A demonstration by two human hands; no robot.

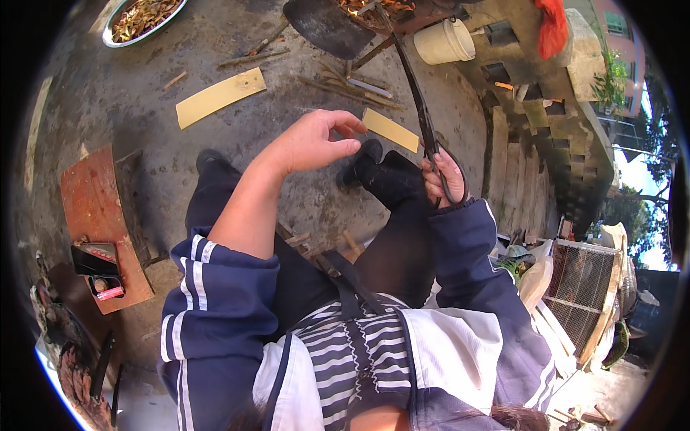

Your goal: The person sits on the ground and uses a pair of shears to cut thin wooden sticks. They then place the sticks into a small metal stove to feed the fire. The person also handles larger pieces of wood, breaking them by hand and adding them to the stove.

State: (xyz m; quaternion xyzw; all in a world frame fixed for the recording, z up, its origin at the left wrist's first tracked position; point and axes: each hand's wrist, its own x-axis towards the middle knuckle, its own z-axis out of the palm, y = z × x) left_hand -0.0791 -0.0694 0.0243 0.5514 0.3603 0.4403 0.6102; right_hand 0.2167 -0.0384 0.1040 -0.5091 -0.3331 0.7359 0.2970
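My right hand (445,178) is closed around the looped handles of long dark metal fire tongs (412,80). The tongs slant up and away, and their far end reaches into a fire (381,7) at the top edge. Whether the tips grip anything there is unclear. My left hand (313,140) hovers over the ground between my knees, fingers loosely bent, thumb apart and nothing in it. Just beyond its fingertips lies a short yellow board (390,130). Another, longer yellow board (221,98) rests on the concrete farther left.
Sticks (352,87) lie scattered below the fire. A white bucket (445,42) stands to its right, near a stepped block wall (535,118). At the far left are a bowl (108,37) of brown dried pieces and a reddish low table (90,188) bearing a black box (95,260).
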